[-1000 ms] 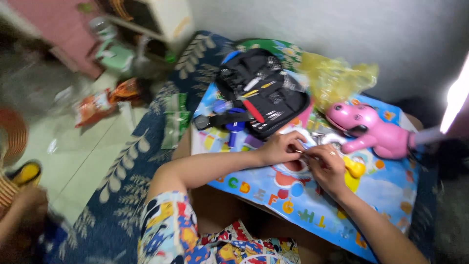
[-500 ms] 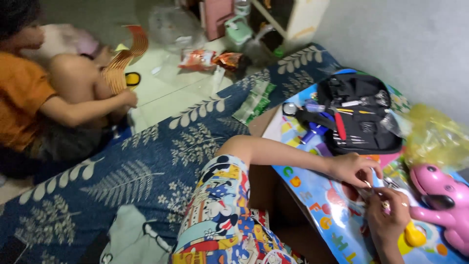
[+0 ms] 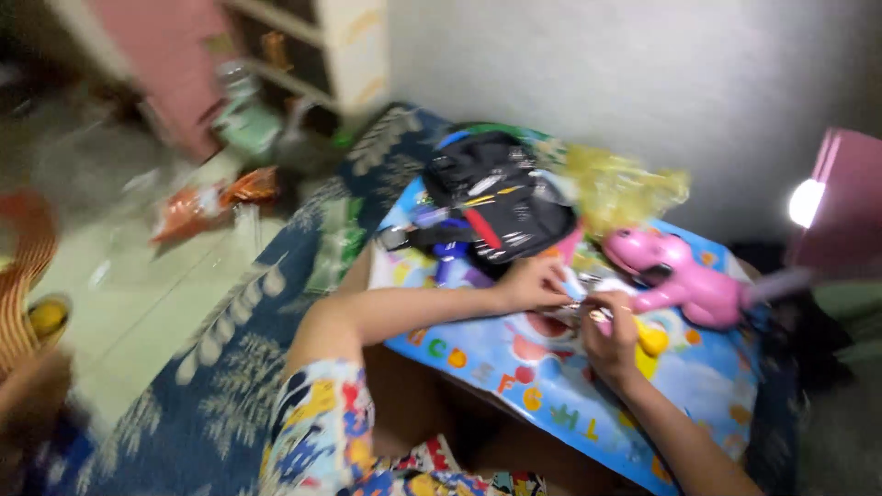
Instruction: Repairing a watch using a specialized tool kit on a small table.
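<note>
Left hand (image 3: 535, 283) and right hand (image 3: 610, 332) met over the desk (image 3: 551, 386) beside pink toy (image 3: 680, 276), pinching a small blurred part (image 3: 588, 308); grip closed.

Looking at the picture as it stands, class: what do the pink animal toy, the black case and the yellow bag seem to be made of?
The pink animal toy looks like moulded plastic: smooth, rounded, with a glossy shine. The black case seems to be fabric, matte and soft-edged, lying open with tools in its pockets. The yellow bag appears to be thin plastic film: crinkled and see-through. Blur leaves all three uncertain.
</note>
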